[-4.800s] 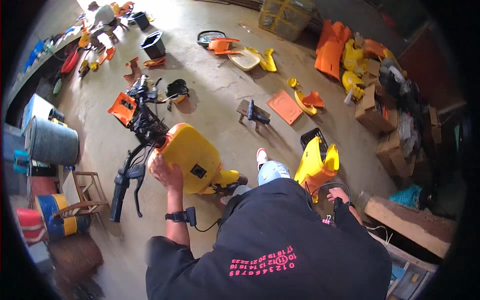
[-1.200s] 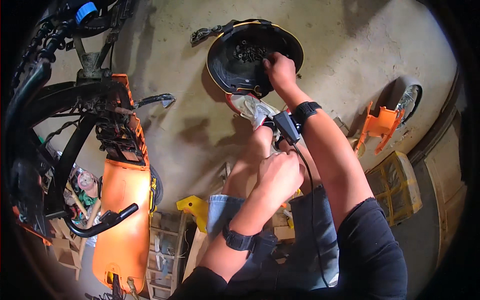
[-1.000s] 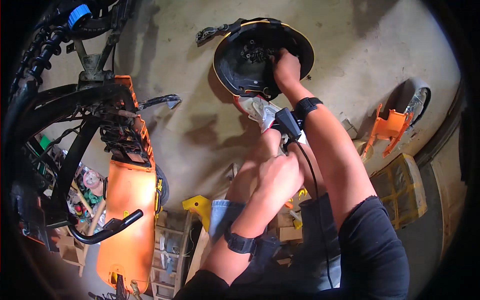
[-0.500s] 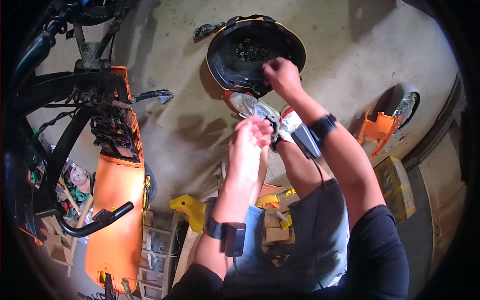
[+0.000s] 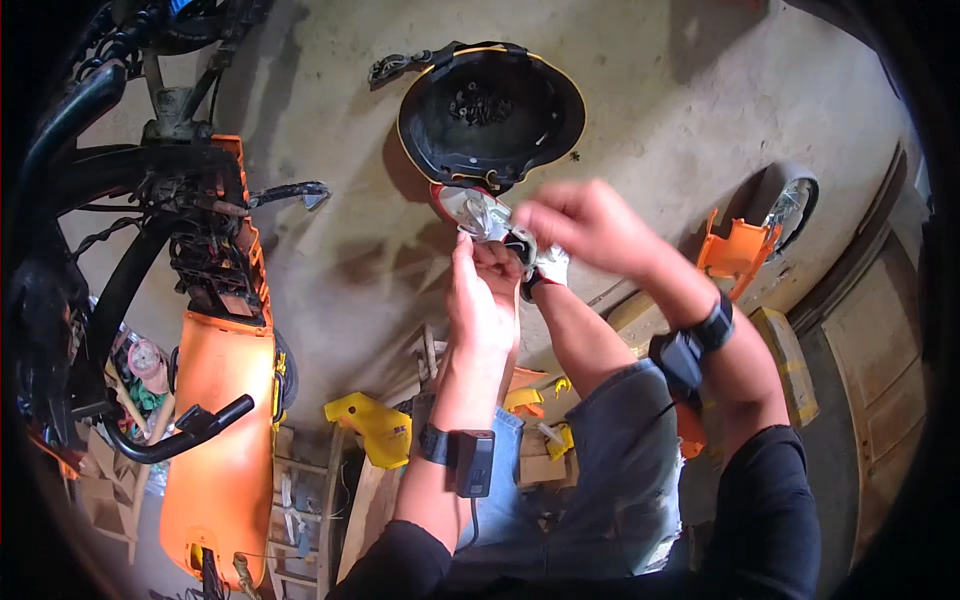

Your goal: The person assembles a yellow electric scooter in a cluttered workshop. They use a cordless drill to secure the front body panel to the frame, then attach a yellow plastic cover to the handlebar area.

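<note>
My left hand (image 5: 485,295) is palm up above my shoes, its fingers curled in a cup. What lies in it, if anything, I cannot make out. Crinkled, shiny, clear-looking material (image 5: 486,216) shows just past its fingertips, over a white and red shoe (image 5: 445,203). My right hand (image 5: 590,228) hovers to the right of it, blurred by motion, with its fingers bent inward. Beyond both hands an upturned black helmet (image 5: 540,135) with a yellow rim rests on the floor. Small dark pieces of hardware (image 5: 480,104), like screws, are heaped inside it.
At left stands a partly stripped two-wheeler with an orange body panel (image 5: 222,420) and a black handle (image 5: 190,440). An orange and grey part (image 5: 738,250) lies at right, near a taped box (image 5: 785,365). A yellow panel (image 5: 372,425) is beside my left forearm.
My right hand has drawn back from over the helmet, nearer to my left hand. The left hand has dropped slightly toward me. The whole view has shifted a little.
</note>
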`<move>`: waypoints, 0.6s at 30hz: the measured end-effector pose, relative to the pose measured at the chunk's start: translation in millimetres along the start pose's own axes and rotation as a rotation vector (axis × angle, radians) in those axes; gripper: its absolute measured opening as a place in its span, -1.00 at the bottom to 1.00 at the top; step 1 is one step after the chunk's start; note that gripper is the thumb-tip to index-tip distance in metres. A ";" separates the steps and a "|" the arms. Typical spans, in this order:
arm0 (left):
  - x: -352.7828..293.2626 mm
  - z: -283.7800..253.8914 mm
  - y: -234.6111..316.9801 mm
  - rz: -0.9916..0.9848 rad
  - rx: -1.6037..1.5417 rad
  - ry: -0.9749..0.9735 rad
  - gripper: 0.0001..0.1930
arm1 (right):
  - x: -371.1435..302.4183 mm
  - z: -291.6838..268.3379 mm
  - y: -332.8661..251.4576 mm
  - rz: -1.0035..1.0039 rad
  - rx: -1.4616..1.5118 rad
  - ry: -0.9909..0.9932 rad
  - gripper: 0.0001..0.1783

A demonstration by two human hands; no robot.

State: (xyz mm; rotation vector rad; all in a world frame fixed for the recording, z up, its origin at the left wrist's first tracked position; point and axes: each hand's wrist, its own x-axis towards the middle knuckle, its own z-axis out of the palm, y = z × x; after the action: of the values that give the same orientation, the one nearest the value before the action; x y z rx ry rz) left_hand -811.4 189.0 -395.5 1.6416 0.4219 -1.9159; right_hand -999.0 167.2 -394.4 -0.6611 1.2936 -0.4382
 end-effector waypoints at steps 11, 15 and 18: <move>-14.0 7.7 -24.1 -0.148 0.255 0.146 -0.72 | 175.7 -1.2 131.1 0.131 -0.502 0.655 -0.74; -18.2 16.9 -19.7 -0.187 0.264 0.112 -0.72 | 185.5 16.3 137.9 0.172 -0.554 0.741 -0.74; -19.6 20.8 -11.5 -0.183 0.279 0.046 -0.72 | 187.9 20.1 142.5 0.175 -0.542 0.783 -0.74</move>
State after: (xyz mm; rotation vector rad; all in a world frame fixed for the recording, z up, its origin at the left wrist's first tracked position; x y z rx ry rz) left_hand -833.3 190.3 -373.8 1.8826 0.3448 -2.1548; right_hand -944.7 156.7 -624.5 -0.8516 2.2408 -0.1932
